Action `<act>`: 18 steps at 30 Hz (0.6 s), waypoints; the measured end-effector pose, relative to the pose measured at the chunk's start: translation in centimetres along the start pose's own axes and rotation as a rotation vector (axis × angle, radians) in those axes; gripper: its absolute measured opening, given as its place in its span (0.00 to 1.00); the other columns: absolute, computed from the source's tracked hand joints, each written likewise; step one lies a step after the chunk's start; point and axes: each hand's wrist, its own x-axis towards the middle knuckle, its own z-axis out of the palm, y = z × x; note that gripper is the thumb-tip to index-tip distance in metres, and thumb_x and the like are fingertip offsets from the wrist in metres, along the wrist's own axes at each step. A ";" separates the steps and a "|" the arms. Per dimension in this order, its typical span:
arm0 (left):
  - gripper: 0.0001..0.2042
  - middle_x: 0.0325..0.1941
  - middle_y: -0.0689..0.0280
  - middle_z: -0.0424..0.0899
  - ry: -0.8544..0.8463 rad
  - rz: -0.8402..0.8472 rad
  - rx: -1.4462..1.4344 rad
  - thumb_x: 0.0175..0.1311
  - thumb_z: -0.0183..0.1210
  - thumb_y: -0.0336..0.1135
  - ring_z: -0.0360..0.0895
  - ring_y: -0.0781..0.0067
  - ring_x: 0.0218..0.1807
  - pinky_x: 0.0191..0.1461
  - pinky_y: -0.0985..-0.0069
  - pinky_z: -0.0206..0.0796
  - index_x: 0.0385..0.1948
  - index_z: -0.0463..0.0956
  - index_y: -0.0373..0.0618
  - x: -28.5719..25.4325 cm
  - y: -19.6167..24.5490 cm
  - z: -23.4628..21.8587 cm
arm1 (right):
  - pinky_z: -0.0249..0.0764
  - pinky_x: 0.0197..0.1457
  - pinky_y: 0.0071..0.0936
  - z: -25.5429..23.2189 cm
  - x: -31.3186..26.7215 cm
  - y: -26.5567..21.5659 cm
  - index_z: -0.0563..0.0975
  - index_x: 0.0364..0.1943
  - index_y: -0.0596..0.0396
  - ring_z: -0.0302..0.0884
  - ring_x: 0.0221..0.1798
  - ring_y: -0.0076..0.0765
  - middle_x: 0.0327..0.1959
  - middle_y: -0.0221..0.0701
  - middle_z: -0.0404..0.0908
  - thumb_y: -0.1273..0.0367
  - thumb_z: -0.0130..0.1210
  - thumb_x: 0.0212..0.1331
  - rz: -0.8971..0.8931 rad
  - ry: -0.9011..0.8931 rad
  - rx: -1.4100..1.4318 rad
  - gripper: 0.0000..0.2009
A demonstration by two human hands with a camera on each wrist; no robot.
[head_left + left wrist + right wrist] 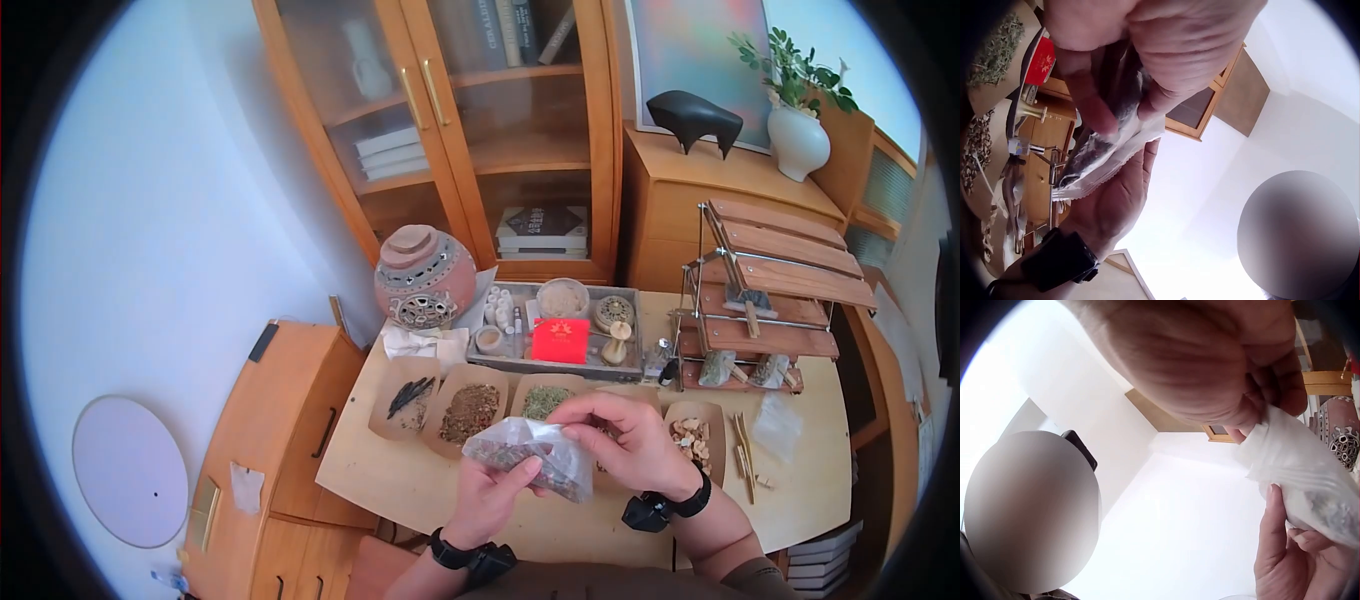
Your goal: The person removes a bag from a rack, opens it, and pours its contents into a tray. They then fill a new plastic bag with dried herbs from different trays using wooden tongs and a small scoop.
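A clear plastic bag [533,457] with dark, crumbly contents is held above the front of the table. My left hand [490,500] grips its lower side, thumb lying across the front. At the bag's upper edge, my right hand [625,440] pinches the plastic between thumb and fingers. In the left wrist view the bag [1094,153] is seen from its side between both hands. The right wrist view shows the pale top of the bag [1291,447] at the right fingers, with the left thumb pressed on it below.
Paper trays of dark sticks [408,398], brown pieces [470,408], green herbs [547,402] and pale chips [692,440] stand behind the hands. Beyond are a grey tray [630,374], a red packet [560,341] and a clay pot [424,280]. A wooden rack [770,260] stands right.
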 end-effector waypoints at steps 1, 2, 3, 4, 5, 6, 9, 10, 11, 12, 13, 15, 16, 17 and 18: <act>0.24 0.55 0.58 0.83 0.039 0.042 0.030 0.72 0.62 0.25 0.86 0.68 0.50 0.45 0.72 0.85 0.68 0.66 0.40 0.2 -0.1 0.0 | 0.80 0.49 0.31 -0.3 0.0 0.2 0.84 0.52 0.56 0.86 0.44 0.39 0.44 0.37 0.87 0.79 0.58 0.68 -0.003 -0.008 0.005 0.12; 0.28 0.55 0.58 0.83 0.076 0.083 0.061 0.69 0.63 0.22 0.85 0.69 0.50 0.45 0.74 0.84 0.70 0.64 0.41 0.4 0.0 0.1 | 0.79 0.50 0.31 -0.5 0.0 0.4 0.84 0.51 0.55 0.86 0.44 0.40 0.43 0.37 0.87 0.79 0.58 0.68 -0.021 -0.036 -0.030 0.11; 0.28 0.55 0.58 0.83 0.081 0.085 0.065 0.69 0.63 0.22 0.85 0.69 0.50 0.45 0.74 0.84 0.70 0.64 0.41 0.6 0.2 0.6 | 0.79 0.51 0.31 -0.7 0.0 0.6 0.84 0.50 0.55 0.85 0.45 0.40 0.43 0.36 0.86 0.79 0.57 0.68 -0.039 -0.061 -0.065 0.11; 0.31 0.55 0.59 0.83 0.143 0.144 0.098 0.67 0.64 0.20 0.85 0.70 0.50 0.47 0.75 0.83 0.71 0.61 0.41 0.7 0.7 1.3 | 0.79 0.51 0.31 -1.0 0.0 0.4 0.84 0.50 0.55 0.85 0.45 0.40 0.43 0.36 0.86 0.79 0.57 0.68 -0.042 -0.065 -0.060 0.11; 0.34 0.54 0.59 0.83 0.205 0.201 0.132 0.65 0.64 0.17 0.85 0.71 0.51 0.48 0.76 0.82 0.73 0.58 0.41 0.8 1.1 2.0 | 0.79 0.51 0.32 -1.3 -0.1 0.0 0.84 0.50 0.55 0.85 0.45 0.41 0.42 0.36 0.86 0.79 0.57 0.68 -0.044 -0.075 -0.082 0.11; 0.34 0.54 0.59 0.83 0.208 0.203 0.136 0.65 0.64 0.17 0.85 0.71 0.51 0.48 0.76 0.82 0.73 0.58 0.41 0.8 1.6 2.8 | 0.78 0.51 0.32 -1.6 -0.1 -0.2 0.84 0.49 0.54 0.85 0.46 0.41 0.42 0.36 0.86 0.79 0.57 0.68 -0.047 -0.083 -0.104 0.10; 0.28 0.50 0.61 0.85 0.308 0.305 0.172 0.64 0.66 0.18 0.85 0.75 0.43 0.34 0.83 0.73 0.66 0.68 0.41 0.9 1.9 3.4 | 0.78 0.49 0.33 -2.3 -0.3 -0.5 0.84 0.48 0.55 0.85 0.44 0.42 0.42 0.36 0.86 0.79 0.57 0.68 -0.057 -0.097 -0.119 0.10; 0.25 0.50 0.61 0.85 0.269 0.296 0.281 0.65 0.66 0.17 0.85 0.76 0.43 0.36 0.83 0.74 0.63 0.71 0.39 0.8 1.6 2.6 | 0.78 0.49 0.33 -2.5 -0.4 -0.6 0.84 0.48 0.55 0.85 0.44 0.42 0.42 0.36 0.86 0.79 0.57 0.68 -0.059 -0.096 -0.116 0.10; 0.22 0.49 0.61 0.86 0.229 0.284 0.390 0.65 0.66 0.17 0.85 0.77 0.42 0.38 0.83 0.75 0.60 0.74 0.38 0.8 1.3 2.1 | 0.79 0.49 0.33 -2.7 -0.5 -0.6 0.84 0.49 0.54 0.85 0.44 0.42 0.42 0.36 0.86 0.78 0.58 0.68 -0.051 -0.110 -0.150 0.09; 0.22 0.49 0.61 0.86 0.227 0.281 0.394 0.65 0.66 0.17 0.85 0.77 0.42 0.38 0.83 0.75 0.60 0.74 0.38 0.7 0.9 1.9 | 0.79 0.48 0.33 -2.7 -0.5 -0.6 0.84 0.49 0.54 0.85 0.44 0.42 0.42 0.37 0.86 0.78 0.58 0.68 -0.041 -0.123 -0.185 0.09; 0.18 0.47 0.62 0.87 0.257 0.321 0.402 0.66 0.66 0.17 0.85 0.78 0.42 0.39 0.83 0.76 0.56 0.76 0.37 0.7 0.7 2.1 | 0.79 0.48 0.33 -2.7 -0.6 -0.5 0.84 0.49 0.54 0.85 0.44 0.42 0.42 0.37 0.86 0.78 0.58 0.68 -0.038 -0.119 -0.182 0.09; 0.14 0.45 0.62 0.87 0.283 0.350 0.409 0.66 0.66 0.17 0.85 0.79 0.41 0.41 0.83 0.76 0.52 0.78 0.36 0.6 0.5 1.9 | 0.78 0.46 0.33 -2.5 -0.6 -0.2 0.83 0.49 0.54 0.84 0.42 0.43 0.41 0.38 0.85 0.74 0.62 0.66 -0.043 -0.112 -0.196 0.10; 0.11 0.43 0.62 0.88 0.294 0.361 0.450 0.67 0.66 0.18 0.85 0.80 0.41 0.42 0.82 0.77 0.49 0.79 0.36 0.5 0.4 1.4 | 0.78 0.46 0.33 -2.5 -0.6 -0.5 0.83 0.49 0.54 0.84 0.42 0.43 0.41 0.38 0.85 0.74 0.62 0.66 -0.036 -0.108 -0.195 0.10; 0.09 0.42 0.63 0.88 0.306 0.372 0.490 0.67 0.66 0.18 0.85 0.81 0.40 0.43 0.82 0.77 0.46 0.80 0.35 0.3 0.3 1.1 | 0.78 0.45 0.33 -2.4 -0.6 -1.1 0.83 0.48 0.55 0.83 0.41 0.44 0.40 0.37 0.84 0.72 0.65 0.64 -0.011 -0.141 -0.197 0.10; 0.09 0.42 0.63 0.88 0.306 0.366 0.485 0.67 0.66 0.18 0.85 0.81 0.40 0.43 0.82 0.77 0.46 0.80 0.35 0.2 0.3 0.9 | 0.78 0.43 0.33 -2.3 -0.5 -1.4 0.82 0.46 0.55 0.83 0.39 0.45 0.38 0.37 0.83 0.69 0.68 0.62 0.013 -0.175 -0.200 0.11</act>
